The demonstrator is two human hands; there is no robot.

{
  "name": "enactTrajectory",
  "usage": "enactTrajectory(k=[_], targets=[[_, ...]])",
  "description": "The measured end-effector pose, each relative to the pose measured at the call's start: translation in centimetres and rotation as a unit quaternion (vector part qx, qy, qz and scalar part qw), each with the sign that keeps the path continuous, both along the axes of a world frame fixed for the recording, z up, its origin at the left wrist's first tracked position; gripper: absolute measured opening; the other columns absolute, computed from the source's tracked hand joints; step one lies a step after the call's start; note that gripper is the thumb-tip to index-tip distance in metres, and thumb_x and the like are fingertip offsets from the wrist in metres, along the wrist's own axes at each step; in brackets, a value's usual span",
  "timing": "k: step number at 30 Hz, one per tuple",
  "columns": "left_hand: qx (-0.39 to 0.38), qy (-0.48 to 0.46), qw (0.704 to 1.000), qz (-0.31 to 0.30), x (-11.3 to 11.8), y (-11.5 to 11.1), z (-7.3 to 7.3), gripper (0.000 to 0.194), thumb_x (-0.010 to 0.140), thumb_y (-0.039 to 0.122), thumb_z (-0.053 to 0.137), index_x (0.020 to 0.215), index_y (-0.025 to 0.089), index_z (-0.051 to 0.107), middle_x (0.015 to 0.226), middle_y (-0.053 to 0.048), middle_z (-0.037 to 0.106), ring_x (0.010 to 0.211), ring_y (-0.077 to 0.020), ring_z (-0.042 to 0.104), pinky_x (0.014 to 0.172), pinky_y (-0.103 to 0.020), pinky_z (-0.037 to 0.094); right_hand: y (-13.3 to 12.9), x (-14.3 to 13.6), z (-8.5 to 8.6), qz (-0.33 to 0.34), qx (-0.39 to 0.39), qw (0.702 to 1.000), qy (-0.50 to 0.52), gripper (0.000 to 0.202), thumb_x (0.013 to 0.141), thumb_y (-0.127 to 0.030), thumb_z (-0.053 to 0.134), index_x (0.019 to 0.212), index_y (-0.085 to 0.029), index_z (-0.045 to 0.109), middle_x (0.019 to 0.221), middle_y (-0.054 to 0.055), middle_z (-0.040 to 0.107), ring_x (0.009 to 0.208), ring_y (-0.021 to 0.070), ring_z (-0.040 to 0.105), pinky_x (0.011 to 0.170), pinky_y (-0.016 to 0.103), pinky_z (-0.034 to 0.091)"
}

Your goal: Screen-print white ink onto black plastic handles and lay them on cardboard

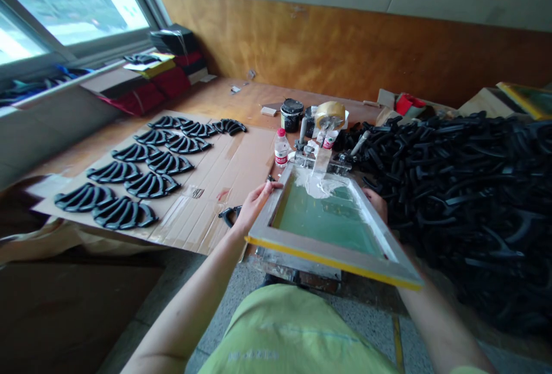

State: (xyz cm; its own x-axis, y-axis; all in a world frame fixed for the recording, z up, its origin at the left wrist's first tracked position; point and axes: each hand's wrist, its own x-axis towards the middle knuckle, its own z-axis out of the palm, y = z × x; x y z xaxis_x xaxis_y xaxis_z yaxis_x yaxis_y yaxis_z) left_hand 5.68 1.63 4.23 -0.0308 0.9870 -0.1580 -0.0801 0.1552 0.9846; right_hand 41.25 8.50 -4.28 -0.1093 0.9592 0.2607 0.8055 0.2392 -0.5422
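Note:
A screen printing frame (332,263) is tilted before me, its front edge raised. White ink (319,187) lies across the far end of its green mesh (319,221). My left hand (255,204) is closed at the frame's left side, fingertips against the edge. On the other side, my right hand (376,204) is partly covered by the frame, and its fingers are mostly hidden. Just behind my left wrist, one black slatted part (230,214) shows at the cardboard's edge. The frame's far end meets a metal clamp (306,158).
Black fan-shaped parts (125,216) stand in rows on a cardboard sheet (207,190) at left. Right of the frame rises a large heap of black parts (448,184). Behind are a red-capped bottle (281,148), an ink tub (292,115) and a tape roll (330,114).

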Motion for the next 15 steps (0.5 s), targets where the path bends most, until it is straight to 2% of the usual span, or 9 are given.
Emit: enactTrajectory(k=[2, 3, 6, 8, 11, 13, 15], targets=[[-0.055, 0.017, 0.998, -0.020, -0.4, -1.2, -2.3, 0.055, 0.075, 0.062, 0.060, 0.102, 0.016, 0.070, 0.073, -0.001, 0.064, 0.056, -0.0113, 0.052, 0.050, -0.021, 0.038, 1.4, -0.4, 1.5, -0.037, 0.040, 0.998, 0.009, 0.039, 0.090, -0.032, 0.040, 0.117, -0.015, 0.063, 0.108, 0.015, 0.066, 0.093, 0.0268, 0.063, 0.083, 0.044, 0.050], [-0.078, 0.018, 0.996, -0.028, -0.5, -1.7, -3.7, 0.057, 0.074, 0.062, 0.061, 0.107, 0.016, 0.069, 0.070, -0.001, 0.063, 0.054, -0.0112, 0.051, 0.049, -0.021, 0.037, 2.2, -1.4, 2.3, -0.031, 0.068, 0.997, 0.003, 0.039, 0.089, -0.031, 0.044, 0.121, -0.015, 0.060, 0.117, 0.015, 0.062, 0.100, 0.0269, 0.061, 0.088, 0.044, 0.049], [-0.100, 0.007, 0.995, -0.028, -0.4, -2.6, -7.8, 0.073, 0.071, 0.057, 0.067, 0.131, 0.017, 0.055, 0.070, 0.000, 0.063, 0.054, -0.0115, 0.052, 0.049, -0.021, 0.038, 4.4, -6.2, 4.0, 0.055, 0.121, 0.990, -0.055, 0.049, 0.083, -0.027, 0.060, 0.130, -0.015, 0.052, 0.135, 0.015, 0.049, 0.120, 0.0287, 0.048, 0.102, 0.042, 0.040], [-0.101, 0.004, 0.995, -0.021, -0.2, -2.7, -9.8, 0.083, 0.071, 0.056, 0.067, 0.141, 0.018, 0.042, 0.070, 0.001, 0.062, 0.055, -0.0113, 0.052, 0.050, -0.021, 0.039, 5.5, -9.3, 4.3, 0.096, 0.098, 0.985, -0.109, 0.045, 0.081, -0.022, 0.063, 0.125, -0.015, 0.055, 0.128, 0.015, 0.054, 0.118, 0.0297, 0.048, 0.101, 0.042, 0.040], [-0.103, 0.021, 0.994, -0.022, -0.1, -2.7, -11.3, 0.082, 0.074, 0.056, 0.064, 0.143, 0.019, 0.040, 0.070, 0.002, 0.060, 0.054, -0.0111, 0.052, 0.050, -0.021, 0.039, 5.8, -11.9, 3.5, 0.108, 0.012, 0.977, -0.181, 0.023, 0.081, -0.016, 0.060, 0.105, -0.017, 0.062, 0.104, 0.013, 0.064, 0.101, 0.0273, 0.056, 0.088, 0.036, 0.044], [-0.110, 0.028, 0.993, -0.024, -0.2, -2.6, -11.7, 0.080, 0.074, 0.057, 0.064, 0.141, 0.020, 0.043, 0.071, 0.001, 0.061, 0.054, -0.0112, 0.052, 0.050, -0.021, 0.039, 4.8, -12.1, 2.6, 0.108, -0.025, 0.971, -0.214, 0.014, 0.082, -0.014, 0.058, 0.095, -0.017, 0.063, 0.095, 0.012, 0.066, 0.091, 0.0251, 0.059, 0.080, 0.033, 0.045], [-0.123, 0.026, 0.992, -0.027, -0.4, -2.5, -11.9, 0.078, 0.073, 0.057, 0.065, 0.140, 0.020, 0.045, 0.074, 0.001, 0.063, 0.056, -0.0118, 0.053, 0.051, -0.021, 0.039, 2.9, -11.5, 2.0, 0.140, -0.023, 0.965, -0.222, 0.014, 0.082, -0.012, 0.054, 0.090, -0.017, 0.063, 0.092, 0.011, 0.066, 0.087, 0.0238, 0.059, 0.077, 0.032, 0.044]])
